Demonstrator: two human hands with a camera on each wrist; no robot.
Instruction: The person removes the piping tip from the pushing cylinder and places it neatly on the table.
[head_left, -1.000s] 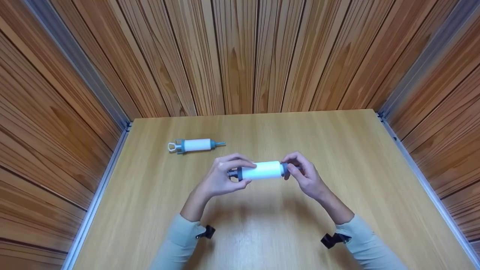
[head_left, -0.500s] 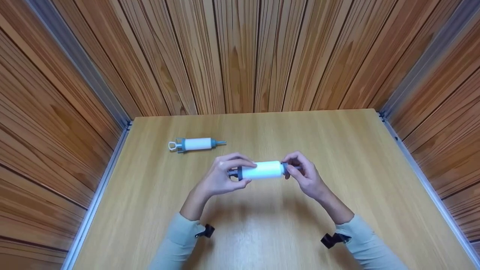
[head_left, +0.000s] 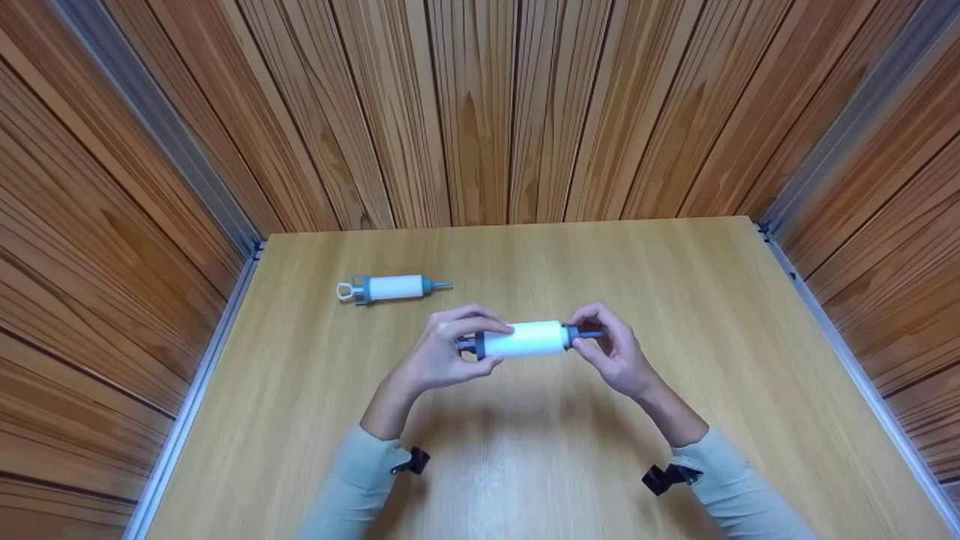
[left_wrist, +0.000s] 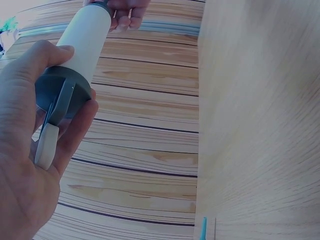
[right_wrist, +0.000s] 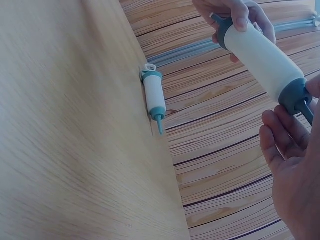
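A large plastic syringe [head_left: 525,340], with a white barrel and dark blue-grey end caps, is held level above the table. My left hand [head_left: 439,356] grips its plunger end, thumb and fingers around the cap; the pale ring handle [left_wrist: 46,146] lies by the palm in the left wrist view. At the opposite end, my right hand [head_left: 619,356] holds the nozzle cap [right_wrist: 295,95] between thumb and fingers. The thin nozzle [head_left: 591,334] points into that hand. In the right wrist view its other fingers [right_wrist: 282,132] stay loosely bent below the cap.
A second syringe [head_left: 396,286], white with teal ends, lies behind the left hand on the wooden table [head_left: 300,420]. Wood-plank walls [head_left: 480,112] with metal corner rails [head_left: 199,367] enclose the table at the back and both sides.
My right thumb and fingers have shifted and spread slightly at the nozzle cap, so more of the nozzle shows. The left hand and the second syringe stay in place.
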